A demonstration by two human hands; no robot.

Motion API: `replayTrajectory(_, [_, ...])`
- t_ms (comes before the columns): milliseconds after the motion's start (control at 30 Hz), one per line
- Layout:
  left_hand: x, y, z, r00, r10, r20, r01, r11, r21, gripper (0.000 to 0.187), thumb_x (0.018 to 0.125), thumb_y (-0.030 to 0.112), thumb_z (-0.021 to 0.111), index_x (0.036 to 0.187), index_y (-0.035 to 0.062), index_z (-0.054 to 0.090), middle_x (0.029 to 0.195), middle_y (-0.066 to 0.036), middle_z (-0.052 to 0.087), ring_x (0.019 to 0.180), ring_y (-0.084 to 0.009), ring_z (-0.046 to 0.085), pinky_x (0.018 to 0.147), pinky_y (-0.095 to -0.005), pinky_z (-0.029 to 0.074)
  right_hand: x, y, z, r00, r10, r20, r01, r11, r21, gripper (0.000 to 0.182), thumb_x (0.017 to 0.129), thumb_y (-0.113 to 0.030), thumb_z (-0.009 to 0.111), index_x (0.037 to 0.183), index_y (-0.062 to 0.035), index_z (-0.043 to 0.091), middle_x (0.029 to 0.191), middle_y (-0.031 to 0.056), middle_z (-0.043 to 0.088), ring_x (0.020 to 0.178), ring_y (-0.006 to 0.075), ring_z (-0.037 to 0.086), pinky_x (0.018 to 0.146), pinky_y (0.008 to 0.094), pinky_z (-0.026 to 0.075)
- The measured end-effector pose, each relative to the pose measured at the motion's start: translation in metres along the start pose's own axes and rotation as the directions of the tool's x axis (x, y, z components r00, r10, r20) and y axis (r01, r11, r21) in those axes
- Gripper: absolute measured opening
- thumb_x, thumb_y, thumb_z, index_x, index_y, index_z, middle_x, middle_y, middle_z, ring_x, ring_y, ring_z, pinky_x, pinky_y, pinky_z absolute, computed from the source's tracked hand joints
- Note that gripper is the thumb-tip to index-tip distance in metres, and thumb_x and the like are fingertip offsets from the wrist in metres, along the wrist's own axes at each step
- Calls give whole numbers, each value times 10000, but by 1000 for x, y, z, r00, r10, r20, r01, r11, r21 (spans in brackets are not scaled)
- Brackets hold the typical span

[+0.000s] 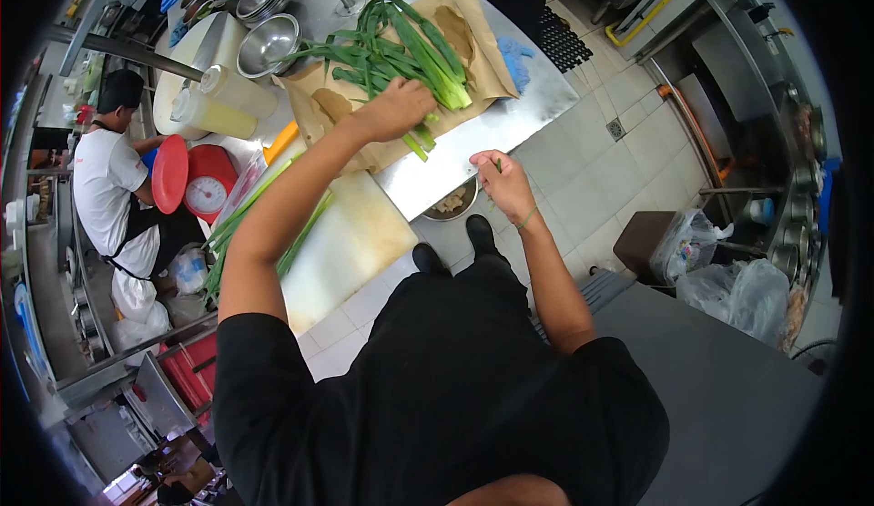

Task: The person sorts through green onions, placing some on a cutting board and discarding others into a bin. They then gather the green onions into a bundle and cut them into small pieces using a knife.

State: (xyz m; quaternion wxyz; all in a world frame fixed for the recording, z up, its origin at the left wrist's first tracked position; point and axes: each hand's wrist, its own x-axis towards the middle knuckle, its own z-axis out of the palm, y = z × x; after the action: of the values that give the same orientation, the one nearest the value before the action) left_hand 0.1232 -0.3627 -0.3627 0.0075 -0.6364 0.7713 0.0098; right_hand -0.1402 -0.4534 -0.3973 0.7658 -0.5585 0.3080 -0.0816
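Note:
My left hand (399, 110) is closed around green onions, whose cut stalk ends (417, 144) stick out below my fingers over the brown paper. Beside it, a bunch of long green onions (414, 55) lies on the spread brown paper (478, 28). My right hand (503, 184) is held just off the table's front edge, its fingers pinched together. Something small and green shows at those fingers, too small to name. More green onions (305, 233) lie to the left on the white cutting board (350, 242), partly behind my left forearm.
A metal bowl (460, 210) with pale pieces stands on the floor below the table edge. Two squeeze bottles (214, 112), a red scale (208, 187), and metal bowls (267, 46) are at the left. A co-worker (114, 183) is beyond the scale. A blue cloth (515, 61) lies right of the paper.

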Motion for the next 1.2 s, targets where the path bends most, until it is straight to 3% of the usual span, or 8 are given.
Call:
replayTrajectory(100, [-12,-10,-46,994,-50,-95,43,996,-74,274,822,57,623,1083,82,545,1040,-117,558,1067,-281,530,960,-447,369,5,-1,-4,1000,23,3,-23,999,27,174,954,-137,518,1019,-32,640,701,-45,517,600,30,432,531,192,341])
replayTrajectory(167, [-20,-13,-76,922,-102,-374,58,990,-126,305,848,47,616,1141,62,530,1020,-126,558,1016,-304,538,950,-472,377,7,-2,-5,999,29,15,-29,999,28,175,951,-134,520,1021,-33,645,708,-45,516,601,29,432,530,192,340])
replayTrajectory(433, [-17,5,-148,840,-207,-501,75,960,-271,232,867,32,595,1084,42,515,937,-143,540,927,-346,555,800,-403,450,15,-3,9,997,0,72,3,999,-32,195,980,-174,524,1026,-23,636,701,-51,489,574,26,395,507,178,318])
replayTrajectory(567, [-11,12,-95,920,-84,-384,-46,948,-316,388,783,122,697,1126,46,532,933,-153,597,891,-379,614,758,-465,499,16,-1,11,997,-29,72,32,998,-48,194,979,-174,526,1029,-22,636,701,-50,493,575,23,397,506,175,312])
replayTrajectory(733, [-20,32,-22,977,-15,212,54,982,-181,320,837,69,560,1157,60,573,1138,-131,593,893,-308,667,719,-403,555,4,-3,4,997,46,67,-48,999,26,187,973,-159,532,1024,-15,639,698,-38,512,594,34,427,527,190,349])
replayTrajectory(1067, [-27,31,-1,979,-82,187,120,973,-199,283,816,38,539,1097,50,573,1119,-136,564,903,-315,654,739,-401,548,4,-5,5,995,37,90,-38,999,3,187,978,-161,532,1025,-8,629,704,-37,508,590,32,424,519,191,339])
replayTrajectory(1133, [-29,25,-6,987,-127,-96,91,945,-315,273,813,29,574,1084,45,593,1081,-136,582,892,-311,647,745,-374,550,5,-11,6,995,36,90,-37,999,2,190,978,-159,532,1024,-2,628,711,-35,518,590,33,426,523,191,345])
replayTrajectory(1200, [-29,21,-57,862,-224,-455,7,902,-431,197,854,70,598,1042,74,655,1030,-135,601,920,-297,624,723,-386,533,7,-10,5,993,14,113,-13,1000,-6,188,977,-160,533,1025,-6,630,719,-34,525,590,33,426,521,192,344])
